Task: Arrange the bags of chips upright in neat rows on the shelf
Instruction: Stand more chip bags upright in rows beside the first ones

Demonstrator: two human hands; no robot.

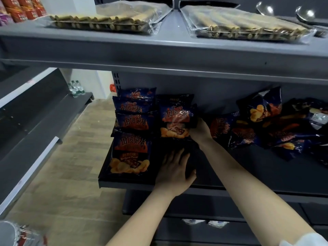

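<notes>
At frame centre, the right hand point(200, 129) steadies an upright dark-blue foil chip bag point(175, 121); the left hand point(174, 172) lies flat, empty. Released carelessly, it may topple.

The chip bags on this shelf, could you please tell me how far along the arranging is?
Done: a left row of bags stands upright, front to back. In hand: the right hand steadies a bag starting a second row, while the left hand rests on the shelf. Left: the pile on the right lies jumbled.
</notes>
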